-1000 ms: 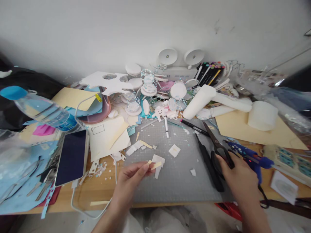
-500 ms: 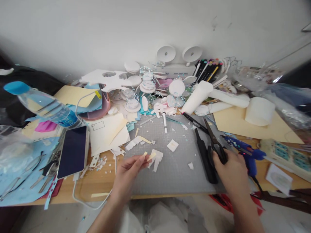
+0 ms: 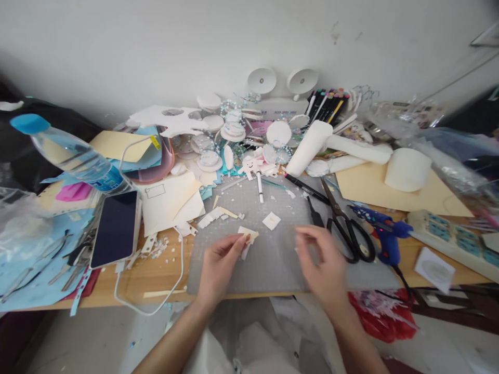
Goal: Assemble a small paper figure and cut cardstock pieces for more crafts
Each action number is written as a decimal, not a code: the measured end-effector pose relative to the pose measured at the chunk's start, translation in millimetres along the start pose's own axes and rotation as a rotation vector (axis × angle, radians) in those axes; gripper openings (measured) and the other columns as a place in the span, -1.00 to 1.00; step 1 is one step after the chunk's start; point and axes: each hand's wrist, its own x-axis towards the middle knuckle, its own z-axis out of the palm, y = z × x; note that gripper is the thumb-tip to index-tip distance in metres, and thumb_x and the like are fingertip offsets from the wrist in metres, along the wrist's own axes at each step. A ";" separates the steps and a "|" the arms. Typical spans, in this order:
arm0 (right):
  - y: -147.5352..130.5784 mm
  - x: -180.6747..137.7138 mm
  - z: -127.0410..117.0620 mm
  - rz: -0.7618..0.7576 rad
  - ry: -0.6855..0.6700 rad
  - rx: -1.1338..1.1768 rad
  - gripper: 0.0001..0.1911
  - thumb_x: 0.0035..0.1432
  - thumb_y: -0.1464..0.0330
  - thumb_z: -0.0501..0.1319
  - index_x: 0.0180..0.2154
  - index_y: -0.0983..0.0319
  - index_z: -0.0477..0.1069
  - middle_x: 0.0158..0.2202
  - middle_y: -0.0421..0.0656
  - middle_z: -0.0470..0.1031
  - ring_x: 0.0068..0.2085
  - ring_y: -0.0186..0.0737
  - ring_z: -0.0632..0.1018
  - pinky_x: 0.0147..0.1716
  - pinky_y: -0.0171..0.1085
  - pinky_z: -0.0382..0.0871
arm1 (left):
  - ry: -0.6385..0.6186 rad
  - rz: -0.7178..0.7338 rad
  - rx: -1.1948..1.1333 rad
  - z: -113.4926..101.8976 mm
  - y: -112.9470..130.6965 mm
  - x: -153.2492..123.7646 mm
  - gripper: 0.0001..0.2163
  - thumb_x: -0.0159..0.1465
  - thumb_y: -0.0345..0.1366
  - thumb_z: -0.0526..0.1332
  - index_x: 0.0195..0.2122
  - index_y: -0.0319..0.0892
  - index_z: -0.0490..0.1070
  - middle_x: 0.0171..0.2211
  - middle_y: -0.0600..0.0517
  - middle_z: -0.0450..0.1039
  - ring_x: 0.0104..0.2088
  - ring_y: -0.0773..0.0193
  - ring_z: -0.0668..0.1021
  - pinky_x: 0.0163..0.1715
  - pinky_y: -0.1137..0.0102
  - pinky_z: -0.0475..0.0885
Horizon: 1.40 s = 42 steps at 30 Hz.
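Observation:
My left hand (image 3: 219, 265) pinches a small cream paper piece (image 3: 248, 235) just above the grey cutting mat (image 3: 273, 259). My right hand (image 3: 323, 262) hovers over the mat a little to the right, fingers loosely spread and holding nothing, slightly blurred. Black scissors (image 3: 345, 223) lie on the mat's right edge, apart from my right hand. A small white paper square (image 3: 271, 221) lies on the mat beyond both hands.
A blue glue gun (image 3: 382, 234) lies right of the scissors. A phone (image 3: 116, 228) with a white cable and a water bottle (image 3: 74, 158) sit at left. Foam discs, markers (image 3: 327, 106), white rolls (image 3: 312, 148) and paper scraps crowd the back. A power strip (image 3: 452, 236) lies far right.
My right hand left the scissors' handles and moved left over the mat. The scissors now lie free. My left hand with the paper piece stayed over the mat.

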 end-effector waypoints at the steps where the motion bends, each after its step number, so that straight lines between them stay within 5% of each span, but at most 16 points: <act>1: -8.5 -2.7 11.2 0.060 -0.132 0.177 -0.81 0.24 0.32 0.16 -0.11 0.19 0.41 -0.13 -0.02 0.49 -0.15 -0.13 0.53 -0.13 -0.14 0.44 | -0.019 0.003 0.011 1.9 0.1 -3.7 -0.76 0.22 -0.10 0.31 -0.27 -0.14 0.66 -0.24 0.00 0.65 -0.20 0.18 0.60 -0.17 0.41 0.46; 5: -23.4 -4.9 40.1 0.085 -0.329 0.357 -0.88 0.24 0.27 0.19 -0.25 0.17 0.44 -0.29 -0.16 0.54 -0.27 -0.23 0.58 -0.26 -0.26 0.51 | -0.082 0.026 0.040 0.5 3.2 -13.1 -0.75 0.23 -0.09 0.29 -0.26 -0.14 0.65 -0.26 0.00 0.65 -0.24 0.19 0.61 -0.19 0.41 0.48; 15: -0.1 3.2 51.4 0.097 -0.302 0.350 -0.83 0.25 0.34 0.12 -0.24 0.19 0.48 -0.37 -0.16 0.51 -0.45 -0.29 0.53 -0.46 -0.31 0.45 | -0.090 0.124 0.167 -18.6 -0.2 1.8 -0.70 0.21 -0.06 0.29 -0.25 -0.20 0.61 -0.31 -0.03 0.65 -0.28 0.17 0.63 -0.25 0.38 0.51; 21: 4.9 5.1 53.9 -0.043 -0.277 0.213 -0.78 0.27 0.41 0.08 -0.26 0.19 0.51 -0.31 -0.13 0.51 -0.32 -0.23 0.54 -0.34 -0.26 0.44 | -0.076 0.154 0.250 -20.4 -6.8 -6.7 -0.70 0.27 -0.07 0.21 -0.31 -0.21 0.58 -0.39 -0.01 0.61 -0.36 0.22 0.59 -0.34 0.40 0.48; 29: 6.3 -5.8 38.3 -0.218 -0.112 -0.149 -0.73 0.24 0.51 0.10 -0.15 0.20 0.52 -0.11 0.01 0.47 -0.08 -0.01 0.45 -0.05 0.03 0.31 | -0.056 0.185 0.374 -28.7 -2.3 16.5 -0.78 0.27 -0.18 0.23 -0.18 -0.15 0.59 -0.31 0.01 0.58 -0.31 0.23 0.53 -0.31 0.40 0.38; 34: 1.0 -5.7 37.8 -0.451 -0.368 -0.211 -0.60 0.24 0.58 0.07 0.06 0.21 0.40 0.00 -0.04 0.46 0.02 -0.04 0.41 -0.01 -0.03 0.32 | -0.111 0.141 0.419 -24.1 -3.6 21.4 -0.85 0.27 -0.24 0.24 -0.17 -0.14 0.51 -0.43 0.10 0.50 -0.43 0.32 0.49 -0.42 0.46 0.38; 42: -2.7 3.3 36.5 -0.431 -0.613 -0.244 -0.57 0.27 0.54 0.04 0.15 0.27 0.34 0.03 -0.02 0.44 0.02 -0.02 0.37 -0.02 -0.03 0.28 | -0.104 0.262 0.593 -24.1 -2.0 25.9 -0.92 0.28 -0.39 0.26 -0.28 -0.08 0.53 -0.37 0.16 0.57 -0.42 0.41 0.53 -0.41 0.55 0.39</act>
